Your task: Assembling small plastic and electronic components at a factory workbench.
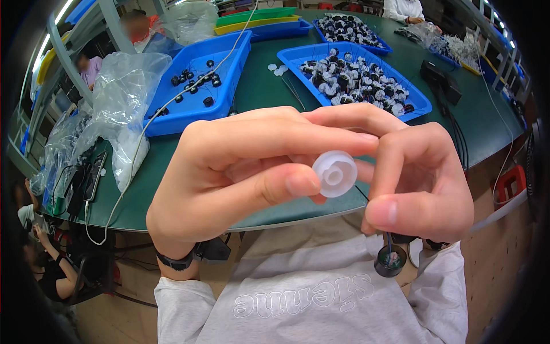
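My left hand [229,155] is closed, pinching a round, translucent white plastic cap [337,174] between thumb and fingers. The cap's stepped, ringed face is turned up at me. Beside it my right hand [427,186] pinches a thin dark wire [362,193] between thumb and forefinger. One stretch of the wire runs up to the cap's edge; whether it passes through the cap is hidden. Below my right thumb hangs a small black round housing [390,261] with a green circuit board inside, on the wire. Both hands are raised over the table's near edge.
On the green table [260,86] stand a blue tray [186,60] of black round parts and a blue tray [423,106] heaped with black and white parts. Tweezers [293,93], a plastic bag [123,86], a phone [96,175] and a white cable [150,123] lie around. Other people sit nearby.
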Available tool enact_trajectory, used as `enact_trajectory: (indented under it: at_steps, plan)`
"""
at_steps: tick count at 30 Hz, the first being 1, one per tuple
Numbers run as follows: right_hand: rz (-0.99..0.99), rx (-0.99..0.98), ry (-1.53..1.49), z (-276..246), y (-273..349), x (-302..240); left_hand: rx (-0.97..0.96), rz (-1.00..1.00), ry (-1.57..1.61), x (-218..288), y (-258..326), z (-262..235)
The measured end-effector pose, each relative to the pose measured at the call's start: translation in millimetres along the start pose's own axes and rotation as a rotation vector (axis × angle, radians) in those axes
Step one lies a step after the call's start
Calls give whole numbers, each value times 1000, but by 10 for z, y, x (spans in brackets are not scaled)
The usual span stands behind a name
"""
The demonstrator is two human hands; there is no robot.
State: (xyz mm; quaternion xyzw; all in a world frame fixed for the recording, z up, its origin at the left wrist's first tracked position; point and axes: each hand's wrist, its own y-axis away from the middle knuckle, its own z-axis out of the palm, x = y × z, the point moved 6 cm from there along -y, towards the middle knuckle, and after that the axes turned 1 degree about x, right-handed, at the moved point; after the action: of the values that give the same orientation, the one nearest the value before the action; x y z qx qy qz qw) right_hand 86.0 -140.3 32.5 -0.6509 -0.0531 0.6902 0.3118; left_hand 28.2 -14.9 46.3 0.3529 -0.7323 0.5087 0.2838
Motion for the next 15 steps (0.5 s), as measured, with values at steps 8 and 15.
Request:
enact_trajectory:
  at_steps: [8,15]
  plan:
    - [82,77,20,-5,9,24,-22,79,-61,-8,-20,19]
    - [50,50,103,-22,-18,33,-28,68,-79,-20,-14,21]
